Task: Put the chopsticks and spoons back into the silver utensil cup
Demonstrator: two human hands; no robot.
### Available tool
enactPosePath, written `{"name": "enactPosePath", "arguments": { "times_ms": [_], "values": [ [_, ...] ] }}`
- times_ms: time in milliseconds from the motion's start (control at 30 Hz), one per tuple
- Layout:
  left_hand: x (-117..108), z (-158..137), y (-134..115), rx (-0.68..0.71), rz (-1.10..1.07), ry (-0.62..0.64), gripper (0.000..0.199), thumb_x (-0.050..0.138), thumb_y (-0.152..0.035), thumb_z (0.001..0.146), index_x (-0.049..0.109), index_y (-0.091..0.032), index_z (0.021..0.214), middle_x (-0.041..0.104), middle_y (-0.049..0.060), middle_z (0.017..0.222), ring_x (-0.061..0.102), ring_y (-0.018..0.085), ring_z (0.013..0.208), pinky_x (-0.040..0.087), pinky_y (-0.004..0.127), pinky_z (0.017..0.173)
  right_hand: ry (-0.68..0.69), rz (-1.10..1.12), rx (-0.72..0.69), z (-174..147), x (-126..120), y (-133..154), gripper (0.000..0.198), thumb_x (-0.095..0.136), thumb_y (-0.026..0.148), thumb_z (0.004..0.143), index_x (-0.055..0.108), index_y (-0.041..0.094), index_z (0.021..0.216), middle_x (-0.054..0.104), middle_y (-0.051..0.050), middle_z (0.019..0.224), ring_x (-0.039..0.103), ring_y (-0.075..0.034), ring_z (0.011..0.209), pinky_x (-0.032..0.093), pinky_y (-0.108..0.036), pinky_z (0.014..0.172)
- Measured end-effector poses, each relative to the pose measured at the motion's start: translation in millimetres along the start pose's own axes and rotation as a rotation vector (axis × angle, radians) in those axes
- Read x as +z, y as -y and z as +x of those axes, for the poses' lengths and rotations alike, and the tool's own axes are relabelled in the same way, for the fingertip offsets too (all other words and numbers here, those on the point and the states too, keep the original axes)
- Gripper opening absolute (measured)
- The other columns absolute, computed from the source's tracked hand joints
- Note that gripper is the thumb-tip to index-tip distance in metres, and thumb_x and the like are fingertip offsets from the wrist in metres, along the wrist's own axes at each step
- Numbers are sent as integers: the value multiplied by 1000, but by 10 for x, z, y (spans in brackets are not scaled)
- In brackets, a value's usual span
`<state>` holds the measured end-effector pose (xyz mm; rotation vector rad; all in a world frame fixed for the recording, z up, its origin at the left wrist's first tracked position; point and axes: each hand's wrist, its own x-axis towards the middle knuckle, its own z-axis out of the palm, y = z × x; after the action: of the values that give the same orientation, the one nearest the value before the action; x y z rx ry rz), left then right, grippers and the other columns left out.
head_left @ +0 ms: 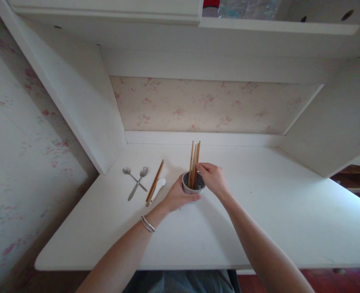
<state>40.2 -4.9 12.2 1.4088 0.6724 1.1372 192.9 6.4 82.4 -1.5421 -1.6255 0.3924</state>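
Note:
My left hand (pixel 180 193) is wrapped round a grey cup (pixel 193 191) from its left side. Several wooden chopsticks (pixel 193 162) stand in the cup, their upper ends sticking out well above its rim. My right hand (pixel 212 176) comes from the right with fingertips pinched on a chopstick at the cup's right side. To the left of the cup lie a white spoon (pixel 159 189) and a few brown chopsticks (pixel 155 181) side by side. Further left, two metal spoons (pixel 137 182) lie crossed on the white desk (pixel 112 232).
A white side panel (pixel 76 93) rises at the left of the desk and another panel (pixel 326 118) at the right. Overhead runs a white shelf (pixel 180 38) holding clear plastic packaging (pixel 248 9). Floral wallpaper (pixel 207 103) covers the back.

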Motion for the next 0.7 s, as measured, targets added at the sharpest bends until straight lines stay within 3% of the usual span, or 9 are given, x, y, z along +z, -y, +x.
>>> {"name": "enactPosePath", "arguments": {
  "times_ms": [533,700],
  "values": [
    [-23,-1,-79,-30,13,33,79,86,-23,57,47,-16,125,60,13,125,57,25,114,41,42,102,100,203,6,-65,53,-130,36,49,48,89,75,24,90,75,-2,91,68,-23,87,50,-36,79],
    [-33,-7,-72,-24,19,22,82,87,-23,56,47,-17,128,58,14,128,55,26,118,39,43,104,154,441,44,-188,61,-229,39,53,50,88,68,24,113,69,-4,116,61,-23,111,43,-40,99]
  ]
}}
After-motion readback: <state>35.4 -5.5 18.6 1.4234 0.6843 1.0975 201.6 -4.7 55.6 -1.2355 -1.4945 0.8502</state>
